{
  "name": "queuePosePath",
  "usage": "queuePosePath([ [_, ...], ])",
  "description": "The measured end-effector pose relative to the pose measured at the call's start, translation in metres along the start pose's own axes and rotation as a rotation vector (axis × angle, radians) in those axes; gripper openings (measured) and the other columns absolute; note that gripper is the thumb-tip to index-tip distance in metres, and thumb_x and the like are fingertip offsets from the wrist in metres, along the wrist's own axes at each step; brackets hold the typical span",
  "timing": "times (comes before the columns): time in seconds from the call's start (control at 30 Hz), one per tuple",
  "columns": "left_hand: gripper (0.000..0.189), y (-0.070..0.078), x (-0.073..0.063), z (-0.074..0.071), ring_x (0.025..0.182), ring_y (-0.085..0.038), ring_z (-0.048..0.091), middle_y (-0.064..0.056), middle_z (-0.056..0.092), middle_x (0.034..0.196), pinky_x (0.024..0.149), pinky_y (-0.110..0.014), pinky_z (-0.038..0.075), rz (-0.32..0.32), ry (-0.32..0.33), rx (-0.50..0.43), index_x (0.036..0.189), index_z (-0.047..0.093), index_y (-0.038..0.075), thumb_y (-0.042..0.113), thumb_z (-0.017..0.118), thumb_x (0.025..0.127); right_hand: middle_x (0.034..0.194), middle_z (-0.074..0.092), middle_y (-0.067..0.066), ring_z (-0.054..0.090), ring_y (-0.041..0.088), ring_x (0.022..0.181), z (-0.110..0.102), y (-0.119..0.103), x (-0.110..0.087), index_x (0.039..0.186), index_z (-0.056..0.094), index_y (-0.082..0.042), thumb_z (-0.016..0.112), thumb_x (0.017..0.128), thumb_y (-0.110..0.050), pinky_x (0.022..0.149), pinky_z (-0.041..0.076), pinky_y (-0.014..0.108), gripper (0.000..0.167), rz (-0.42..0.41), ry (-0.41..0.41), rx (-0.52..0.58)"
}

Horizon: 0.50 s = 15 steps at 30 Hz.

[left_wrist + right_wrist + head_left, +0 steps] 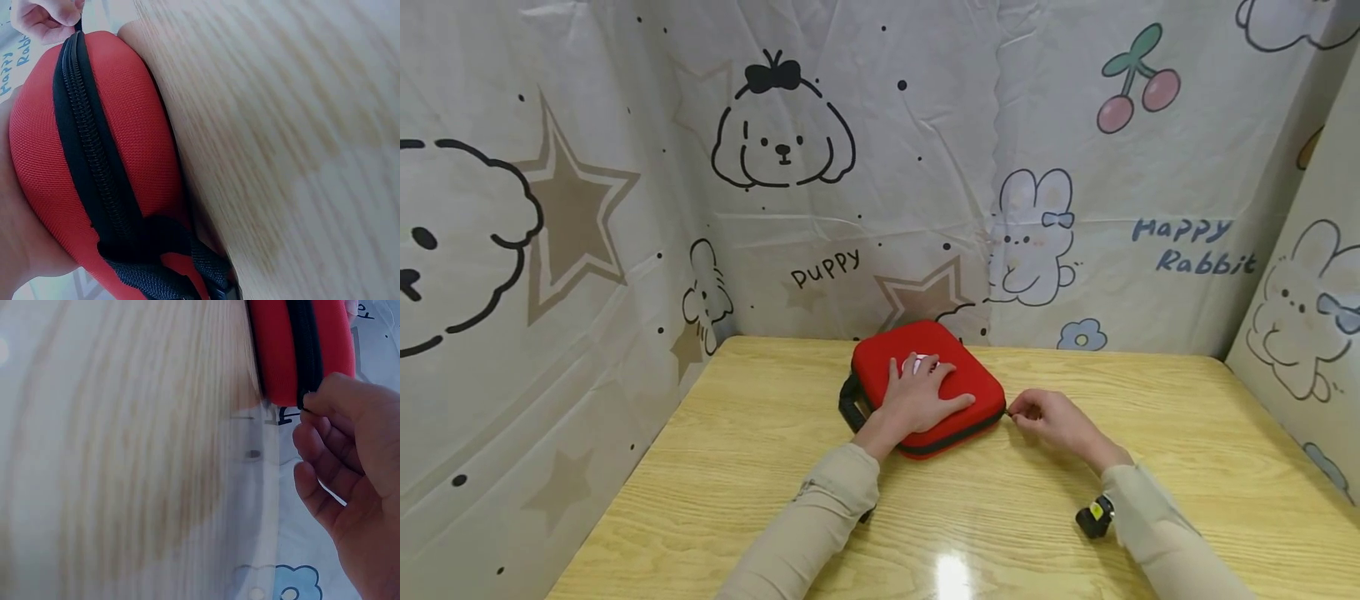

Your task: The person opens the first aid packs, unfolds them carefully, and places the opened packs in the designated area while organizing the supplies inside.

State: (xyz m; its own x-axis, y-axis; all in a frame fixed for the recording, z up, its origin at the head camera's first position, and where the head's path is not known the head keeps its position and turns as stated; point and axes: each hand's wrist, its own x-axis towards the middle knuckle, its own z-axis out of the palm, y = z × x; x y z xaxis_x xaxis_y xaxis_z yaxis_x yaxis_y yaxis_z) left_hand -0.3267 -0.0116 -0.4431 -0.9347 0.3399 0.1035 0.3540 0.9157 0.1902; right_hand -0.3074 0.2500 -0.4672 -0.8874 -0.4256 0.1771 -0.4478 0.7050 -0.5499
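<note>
Left hand [919,398]: fingers spread, resting atop a red zippered case [973,375], centre of the frame. Right hand [1054,422]: pinching the zipper pull [305,400], right of centre. Black handle [850,403]: case's left side. Wood-grained table [752,433]: before me, lower half.

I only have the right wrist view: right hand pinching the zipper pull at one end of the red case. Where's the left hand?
Observer: The left hand lies on top of the red case, its fingers spread.
Operator: Good. Does the case have a handle, and on which side?
Observer: Yes, a black handle, on the case's left side in the head view.
Operator: Anything marked on the top?
Observer: A white patch, partly covered by the left hand's fingers, so I can't read it.
</note>
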Motion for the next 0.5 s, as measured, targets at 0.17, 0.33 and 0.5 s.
queuePosePath([
  [0.17, 0.071, 0.000, -0.002, -0.003, 0.148, -0.031, 0.026, 0.001, 0.038, 0.156, 0.119, -0.063, 0.012, -0.004, -0.004, -0.008, 0.146, 0.046, 0.032, 0.074, 0.044, 0.089, 0.087, 0.069, -0.002, 0.056, 0.002, 0.075, 0.001, -0.007, -0.003, 0.097, 0.072, -0.008, 0.068, 0.089, -0.007, 0.069, 0.050, 0.021, 0.008, -0.041, -0.028, 0.032],
  [0.33, 0.070, 0.001, -0.001, -0.004, 0.148, -0.031, 0.026, 0.001, 0.037, 0.156, 0.119, -0.063, 0.012, -0.005, -0.010, -0.001, 0.147, 0.045, 0.032, 0.074, 0.044, 0.090, 0.086, 0.068, -0.003, 0.054, 0.001, 0.073, 0.005, -0.016, -0.006, 0.097, 0.072, -0.008, 0.069, 0.090, -0.009, 0.067, 0.049, 0.021, 0.008, -0.076, -0.061, 0.058],
  [0.5, 0.070, 0.003, -0.002, -0.003, 0.148, -0.031, 0.026, 0.001, 0.037, 0.156, 0.119, -0.063, 0.013, -0.010, -0.012, 0.011, 0.147, 0.045, 0.032, 0.074, 0.043, 0.090, 0.087, 0.069, -0.004, 0.054, 0.001, 0.073, 0.012, -0.027, -0.006, 0.098, 0.073, -0.009, 0.069, 0.091, -0.009, 0.066, 0.049, 0.020, 0.008, -0.102, -0.100, 0.071],
])
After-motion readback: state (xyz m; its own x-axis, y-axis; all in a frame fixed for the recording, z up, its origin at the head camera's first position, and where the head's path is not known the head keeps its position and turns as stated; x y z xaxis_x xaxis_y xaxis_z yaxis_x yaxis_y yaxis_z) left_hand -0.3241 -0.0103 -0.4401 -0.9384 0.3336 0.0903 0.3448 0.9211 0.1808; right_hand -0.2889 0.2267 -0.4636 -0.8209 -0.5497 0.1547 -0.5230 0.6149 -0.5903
